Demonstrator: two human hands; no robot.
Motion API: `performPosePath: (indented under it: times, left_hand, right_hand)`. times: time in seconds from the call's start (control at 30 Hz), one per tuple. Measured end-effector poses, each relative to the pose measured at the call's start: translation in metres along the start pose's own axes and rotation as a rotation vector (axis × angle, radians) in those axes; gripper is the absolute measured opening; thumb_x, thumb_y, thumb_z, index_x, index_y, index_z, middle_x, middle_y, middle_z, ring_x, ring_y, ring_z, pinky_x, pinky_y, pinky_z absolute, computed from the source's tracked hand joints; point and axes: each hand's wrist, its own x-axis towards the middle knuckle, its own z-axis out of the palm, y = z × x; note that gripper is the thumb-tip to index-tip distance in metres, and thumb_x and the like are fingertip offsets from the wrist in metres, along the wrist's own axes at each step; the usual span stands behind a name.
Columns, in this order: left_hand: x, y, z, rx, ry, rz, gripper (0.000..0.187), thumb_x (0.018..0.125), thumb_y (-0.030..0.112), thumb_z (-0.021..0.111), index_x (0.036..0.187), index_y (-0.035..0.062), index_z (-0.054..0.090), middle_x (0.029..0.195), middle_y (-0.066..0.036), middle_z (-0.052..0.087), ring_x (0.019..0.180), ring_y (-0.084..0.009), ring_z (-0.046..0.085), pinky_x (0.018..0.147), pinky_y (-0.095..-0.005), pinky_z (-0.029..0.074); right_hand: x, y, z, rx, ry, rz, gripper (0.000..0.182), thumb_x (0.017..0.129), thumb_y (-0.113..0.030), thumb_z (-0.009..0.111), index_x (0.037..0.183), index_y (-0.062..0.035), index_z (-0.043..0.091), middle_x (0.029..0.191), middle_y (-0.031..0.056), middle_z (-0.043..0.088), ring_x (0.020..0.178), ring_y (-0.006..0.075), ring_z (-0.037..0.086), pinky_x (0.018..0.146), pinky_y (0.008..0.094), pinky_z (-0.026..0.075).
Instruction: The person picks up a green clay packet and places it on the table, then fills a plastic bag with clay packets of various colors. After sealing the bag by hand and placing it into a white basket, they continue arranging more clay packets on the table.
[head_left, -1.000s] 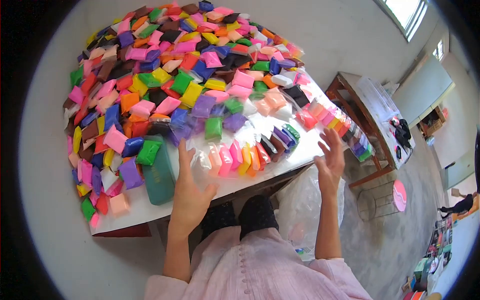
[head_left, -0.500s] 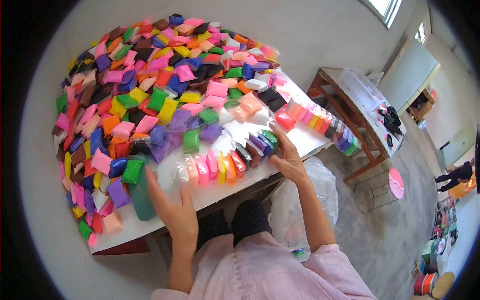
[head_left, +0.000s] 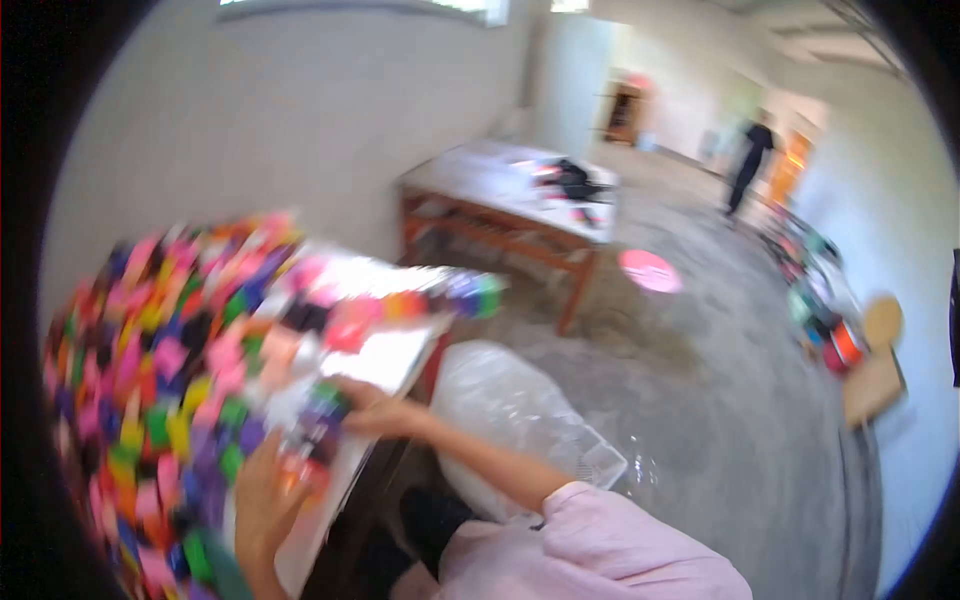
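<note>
A heap of small coloured packets covers the left part of the white table. At the near table edge, a clear bag with a row of coloured packets lies between my hands, blurred by motion. My right hand touches its far end, by the green and blue packets. My left hand is beside its near end, close to the red and orange packets; its fingers are smeared. Beyond, another row of coloured packets rests near the table's far right end.
A second table with dark items stands beyond. A large clear plastic bag is on the floor at the right of my table. Farther off are a pink round stool top, a person and goods along the right wall.
The view has swung right and up, so the table now lies lower left. The bagged row remains between my hands, and the second table and the person show nearer the middle.
</note>
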Motion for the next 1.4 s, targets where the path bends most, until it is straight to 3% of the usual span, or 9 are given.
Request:
performPosePath:
  times: [0.03,0.2,0.3,0.4,0.6,0.8,0.93,1.17,1.4]
  left_hand:
    - [-0.001,-0.012,0.005,-0.243,0.032,-0.016,0.076,0.077,0.023,0.072,0.141,-0.0045,0.042,0.120,-0.025,0.061,0.110,-0.0380,0.059,0.095,-0.0437,0.045]
    - [0.003,-0.005,-0.008,0.111,-0.036,-0.016,0.054,0.091,0.021,0.068,0.140,0.0071,0.051,0.097,-0.024,0.066,0.076,-0.0372,0.062,0.072,-0.0432,0.050]
    - [0.008,-0.005,-0.006,0.142,-0.054,0.036,0.057,0.092,0.031,0.066,0.140,0.0052,0.049,0.090,-0.020,0.066,0.073,-0.0352,0.062,0.064,-0.0391,0.050]
    - [0.006,-0.010,0.006,0.185,0.181,0.353,0.053,0.093,0.031,0.063,0.137,0.0037,0.052,0.085,-0.020,0.066,0.068,-0.0350,0.061,0.063,-0.0388,0.050]
    - [0.008,-0.025,0.002,0.051,-0.056,0.179,0.043,0.091,0.025,0.065,0.127,0.0010,0.059,0.098,-0.021,0.067,0.082,-0.0368,0.065,0.071,-0.0415,0.051]
    - [0.013,-0.042,0.011,0.216,0.175,0.358,0.042,0.090,0.027,0.066,0.123,0.0004,0.061,0.113,-0.022,0.063,0.101,-0.0409,0.060,0.088,-0.0440,0.048]
    - [0.014,-0.030,0.007,0.219,0.117,0.385,0.048,0.087,0.030,0.068,0.125,0.0012,0.059,0.112,-0.021,0.063,0.099,-0.0407,0.061,0.085,-0.0444,0.050]
    - [0.015,-0.012,0.002,0.244,-0.024,0.070,0.054,0.086,0.031,0.069,0.129,0.0015,0.056,0.108,-0.021,0.063,0.095,-0.0384,0.061,0.083,-0.0426,0.049]
    - [0.023,-0.050,0.007,0.137,0.007,0.159,0.059,0.080,0.026,0.072,0.132,0.0025,0.054,0.111,-0.021,0.062,0.100,-0.0360,0.061,0.086,-0.0431,0.047]
  right_hand:
    - [0.003,0.000,0.006,-0.066,0.096,-0.058,0.078,0.070,-0.012,0.063,0.143,0.0012,0.039,0.134,0.0191,0.051,0.128,0.0281,0.046,0.111,0.0371,0.034]
    - [-0.001,-0.014,0.004,-0.060,0.165,-0.092,0.073,0.065,-0.007,0.059,0.137,0.0006,0.045,0.128,0.0203,0.054,0.125,0.0323,0.050,0.110,0.0372,0.036]
    - [-0.004,-0.017,0.004,-0.080,0.150,-0.096,0.074,0.063,-0.004,0.058,0.136,0.0008,0.045,0.128,0.0205,0.053,0.125,0.0343,0.049,0.110,0.0385,0.036]
    - [-0.002,-0.018,0.004,-0.083,0.148,-0.085,0.074,0.063,-0.003,0.058,0.136,0.0007,0.045,0.128,0.0207,0.053,0.125,0.0350,0.049,0.110,0.0387,0.036]
    - [-0.001,-0.016,0.005,-0.110,0.129,-0.067,0.074,0.065,-0.004,0.059,0.137,0.0007,0.045,0.128,0.0202,0.053,0.125,0.0345,0.049,0.110,0.0382,0.036]
    - [0.001,-0.011,0.003,-0.059,0.099,-0.045,0.075,0.064,-0.006,0.059,0.137,0.0014,0.043,0.132,0.0188,0.052,0.129,0.0297,0.047,0.111,0.0359,0.033]
    - [0.002,-0.014,-0.001,-0.026,0.061,-0.048,0.080,0.061,-0.012,0.058,0.139,0.0008,0.041,0.134,0.0195,0.049,0.131,0.0317,0.044,0.114,0.0363,0.029]
    - [0.006,0.000,0.002,0.000,0.075,-0.063,0.080,0.062,-0.014,0.063,0.139,-0.0025,0.043,0.134,0.0189,0.052,0.128,0.0302,0.048,0.112,0.0353,0.033]
    - [0.007,-0.004,0.003,-0.054,0.030,0.049,0.077,0.064,-0.010,0.061,0.139,-0.0048,0.045,0.132,0.0180,0.052,0.129,0.0298,0.047,0.113,0.0366,0.032]
